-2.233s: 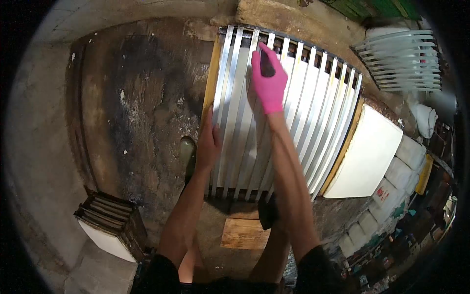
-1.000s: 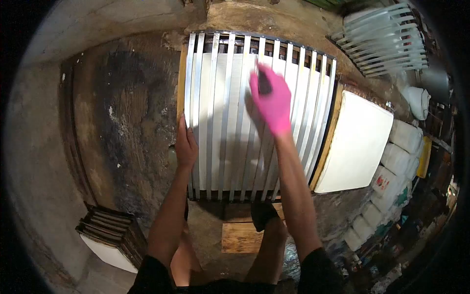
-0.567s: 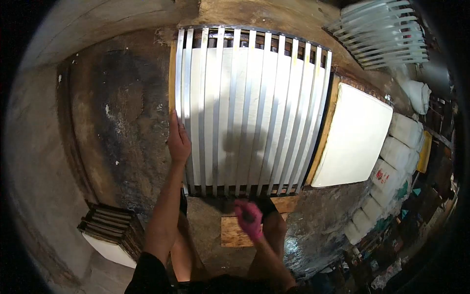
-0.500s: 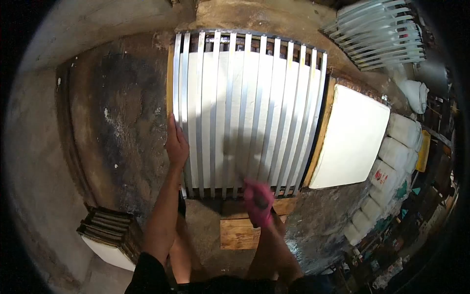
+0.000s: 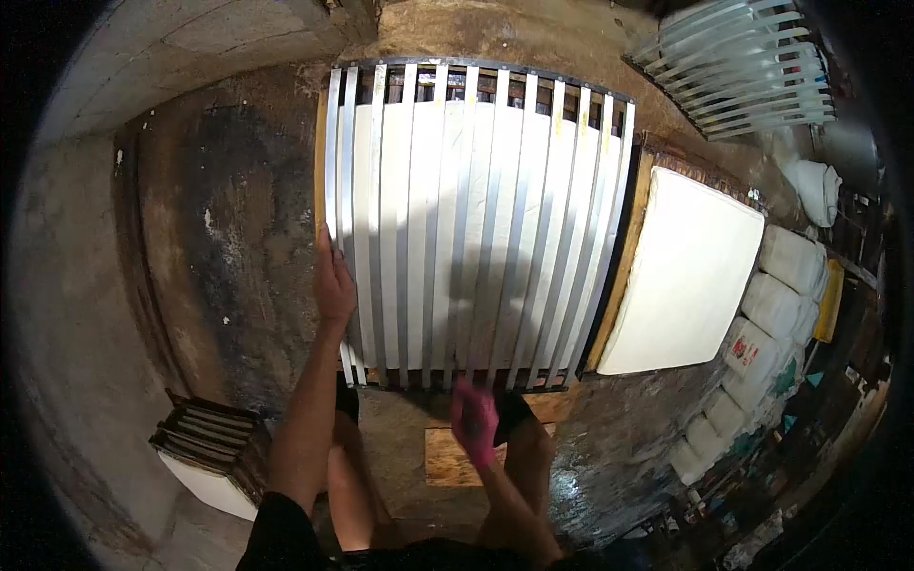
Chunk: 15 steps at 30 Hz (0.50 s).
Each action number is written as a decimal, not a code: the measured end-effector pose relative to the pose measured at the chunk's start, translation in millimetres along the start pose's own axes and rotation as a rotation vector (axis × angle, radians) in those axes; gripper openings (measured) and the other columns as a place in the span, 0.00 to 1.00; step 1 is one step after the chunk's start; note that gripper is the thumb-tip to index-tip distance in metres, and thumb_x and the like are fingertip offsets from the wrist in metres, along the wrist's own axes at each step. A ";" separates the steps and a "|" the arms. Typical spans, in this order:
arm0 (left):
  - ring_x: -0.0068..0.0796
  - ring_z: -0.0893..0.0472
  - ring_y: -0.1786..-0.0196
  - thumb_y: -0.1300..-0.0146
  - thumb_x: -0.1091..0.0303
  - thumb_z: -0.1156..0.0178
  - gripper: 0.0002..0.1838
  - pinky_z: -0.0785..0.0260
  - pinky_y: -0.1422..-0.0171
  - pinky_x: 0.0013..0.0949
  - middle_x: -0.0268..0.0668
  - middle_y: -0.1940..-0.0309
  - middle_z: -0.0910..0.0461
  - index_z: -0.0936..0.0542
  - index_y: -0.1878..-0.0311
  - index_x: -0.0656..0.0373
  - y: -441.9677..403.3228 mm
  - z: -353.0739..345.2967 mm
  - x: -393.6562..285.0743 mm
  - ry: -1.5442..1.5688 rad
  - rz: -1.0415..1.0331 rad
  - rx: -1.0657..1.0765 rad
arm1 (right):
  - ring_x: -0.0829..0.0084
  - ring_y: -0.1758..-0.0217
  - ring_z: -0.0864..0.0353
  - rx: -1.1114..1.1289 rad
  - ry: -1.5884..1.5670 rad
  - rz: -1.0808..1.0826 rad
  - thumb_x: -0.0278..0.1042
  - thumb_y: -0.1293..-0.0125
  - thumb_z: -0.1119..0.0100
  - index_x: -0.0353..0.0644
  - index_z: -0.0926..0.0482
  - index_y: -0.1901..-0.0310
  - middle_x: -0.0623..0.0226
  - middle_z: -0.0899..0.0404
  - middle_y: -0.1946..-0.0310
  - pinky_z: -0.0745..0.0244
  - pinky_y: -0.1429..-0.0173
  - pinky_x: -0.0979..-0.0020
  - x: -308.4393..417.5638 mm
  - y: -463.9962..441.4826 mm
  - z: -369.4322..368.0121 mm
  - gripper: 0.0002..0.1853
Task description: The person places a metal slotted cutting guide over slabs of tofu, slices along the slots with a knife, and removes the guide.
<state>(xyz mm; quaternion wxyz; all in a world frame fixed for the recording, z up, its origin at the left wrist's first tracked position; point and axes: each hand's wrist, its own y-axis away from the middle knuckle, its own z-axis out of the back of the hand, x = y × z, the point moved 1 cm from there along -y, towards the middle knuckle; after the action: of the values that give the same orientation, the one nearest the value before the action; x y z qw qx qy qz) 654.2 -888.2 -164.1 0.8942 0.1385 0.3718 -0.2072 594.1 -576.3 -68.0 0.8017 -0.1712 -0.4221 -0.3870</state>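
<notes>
A metal frame of long parallel slats lies over a white slab, whose surface shows between the slats. My bare left hand grips the frame's left edge, with its fingers along the outermost slat and the wooden board under it. At the near edge, just below the slat ends, is my right hand in a pink glove. Its fingers are closed round something dark, blurred and mostly hidden. The shadow of my head and arms falls across the slats.
A second white slab sits on wood to the right. White wrapped blocks line the right side. Another slatted frame is at the upper right. A slatted stack stands lower left, and a wooden board lies near my legs.
My gloved right hand has come down from the far part of the slats to the near edge, with a brief rise between. The view has shifted, while my left hand stays on the left edge.
</notes>
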 end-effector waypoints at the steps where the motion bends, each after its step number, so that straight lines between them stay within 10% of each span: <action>1: 0.44 0.35 0.24 0.21 0.69 0.62 0.27 0.38 0.25 0.42 0.49 0.24 0.40 0.45 0.22 0.60 1.8 -0.8 0.4 0.023 0.044 0.012 | 0.70 0.63 0.20 0.100 -0.019 -0.074 0.21 0.39 0.36 0.39 0.18 0.48 0.62 0.17 0.64 0.26 0.56 0.68 6.0 3.3 16.4 0.17; 3: 0.43 0.35 0.24 0.21 0.69 0.61 0.27 0.38 0.25 0.42 0.48 0.24 0.39 0.45 0.22 0.59 5.9 -4.3 10.4 0.034 0.027 0.001 | 0.70 0.62 0.19 0.287 -0.054 -0.233 0.21 0.41 0.35 0.38 0.17 0.49 0.62 0.16 0.61 0.25 0.55 0.67 13.0 -0.4 50.8 0.17; 10: 0.44 0.34 0.25 0.21 0.69 0.61 0.27 0.38 0.25 0.43 0.48 0.25 0.38 0.45 0.21 0.58 0.3 -2.2 3.7 -0.045 0.041 -0.009 | 0.73 0.59 0.18 -0.101 0.263 0.290 0.34 0.30 0.39 0.46 0.18 0.44 0.63 0.17 0.60 0.21 0.55 0.71 29.7 -357.7 29.5 0.15; 15: 0.44 0.32 0.26 0.21 0.68 0.60 0.27 0.36 0.26 0.43 0.50 0.26 0.36 0.45 0.22 0.60 5.1 -0.6 7.0 -0.060 -0.014 -0.024 | 0.73 0.62 0.21 -0.232 -0.306 0.190 0.31 0.33 0.37 0.41 0.18 0.47 0.65 0.18 0.67 0.24 0.57 0.67 -28.2 -297.6 -27.0 0.14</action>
<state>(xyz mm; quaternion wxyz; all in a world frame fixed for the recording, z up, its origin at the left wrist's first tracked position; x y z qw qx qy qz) 660.7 -885.4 -169.1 0.9050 0.1189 0.3483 -0.2132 371.4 -770.1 -122.1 0.7359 -0.3581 -0.4737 -0.3253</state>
